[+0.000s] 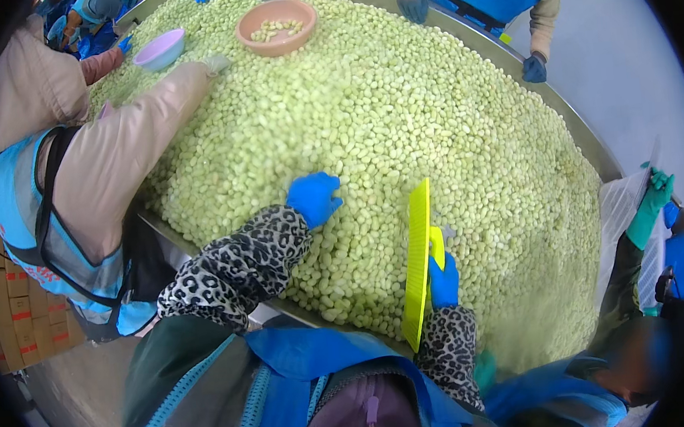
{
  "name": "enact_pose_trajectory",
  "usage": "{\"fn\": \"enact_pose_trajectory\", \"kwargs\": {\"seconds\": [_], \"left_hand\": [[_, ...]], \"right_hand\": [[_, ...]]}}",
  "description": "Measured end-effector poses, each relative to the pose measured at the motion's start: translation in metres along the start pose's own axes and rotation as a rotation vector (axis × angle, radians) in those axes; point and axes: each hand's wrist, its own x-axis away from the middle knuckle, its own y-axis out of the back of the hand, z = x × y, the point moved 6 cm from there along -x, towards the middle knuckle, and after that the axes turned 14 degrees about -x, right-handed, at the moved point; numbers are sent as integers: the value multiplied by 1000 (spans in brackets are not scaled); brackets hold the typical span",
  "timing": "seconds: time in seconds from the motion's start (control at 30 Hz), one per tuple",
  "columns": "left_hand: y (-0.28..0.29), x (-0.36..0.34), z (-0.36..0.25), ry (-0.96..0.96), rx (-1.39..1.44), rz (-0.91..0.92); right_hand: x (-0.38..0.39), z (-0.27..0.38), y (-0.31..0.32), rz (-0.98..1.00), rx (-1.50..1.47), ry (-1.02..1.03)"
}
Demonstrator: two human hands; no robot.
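Note:
A deep heap of small, pale green oval pieces (pixel 465 139), fruit or beans by their look, fills a large metal-rimmed bin in front of me. My left hand (pixel 313 201), in a blue glove, rests on the near part of the heap. Its fingers are loosely curved and apart, with no held thing visible. My right hand (pixel 444 282), also gloved in blue, is wrapped round the handle of a yellow float (pixel 418 264), a flat ribbed plate with a back grip. The plate stands on edge, tilted, over the heap's near side.
A pink bowl (pixel 276 27) holding some pieces and a lilac bowl (pixel 159 50) sit on the far left of the heap. Co-workers stand around the metal rim (pixel 594 149); one's sleeve (pixel 139 137) reaches in at left. Cardboard boxes (pixel 24 311) are stacked behind.

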Motion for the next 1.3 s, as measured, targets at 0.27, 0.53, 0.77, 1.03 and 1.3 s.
{"fn": "enact_pose_trajectory", "kwargs": {"seconds": [0.27,0.53,0.77,1.03,1.3], "left_hand": [[21,-38,59,360,707,45],[155,-166,157,264,740,-604],[50,-27,34,275,830,-24],[-2,101,5,129,644,-162],[-8,123,5,121,613,-207]], "right_hand": [[-10,-3,-7,-61,-56,-80],[-24,17,4,-113,-52,-38],[-64,44,114,-470,-92,94],[-162,66,156,-623,253,88],[-239,94,110,-303,355,52]]}}
